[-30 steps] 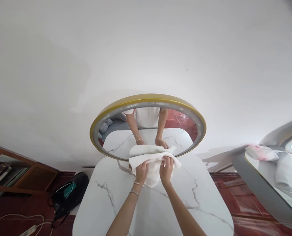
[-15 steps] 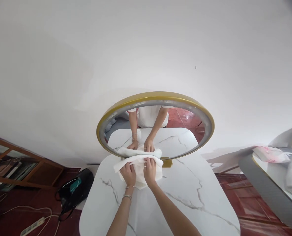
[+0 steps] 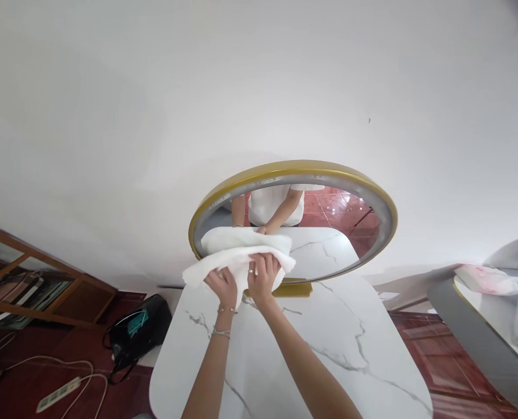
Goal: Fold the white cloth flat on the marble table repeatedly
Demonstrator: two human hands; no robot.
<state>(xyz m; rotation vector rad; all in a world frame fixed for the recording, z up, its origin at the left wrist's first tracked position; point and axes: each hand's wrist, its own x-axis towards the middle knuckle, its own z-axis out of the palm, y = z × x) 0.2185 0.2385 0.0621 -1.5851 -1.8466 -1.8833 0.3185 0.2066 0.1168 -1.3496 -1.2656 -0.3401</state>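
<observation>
A white cloth (image 3: 241,260) is spread between both hands, lifted in front of the lower left part of a round mirror (image 3: 337,233) with a gold frame. My left hand (image 3: 224,286) grips the cloth's left side, fingers bent into it from below. On the right side, my right hand (image 3: 262,274), wearing a ring, has its fingers over the cloth's upper edge. The mirror's gold base (image 3: 291,289) rests on a white marbled table (image 3: 329,349). The reflection shows the cloth and forearms. Whether the cloth touches the glass is hard to tell.
At the left stand a wooden shelf cabinet (image 3: 75,302) with books and a black bag (image 3: 137,331) on the red floor, near a power strip (image 3: 58,394). A grey side table (image 3: 472,314) at the right holds a pink-and-white packet (image 3: 488,279).
Both hands have raised the cloth from the tabletop up in front of the mirror. More of the mirror's base shows. The whole view has shifted slightly.
</observation>
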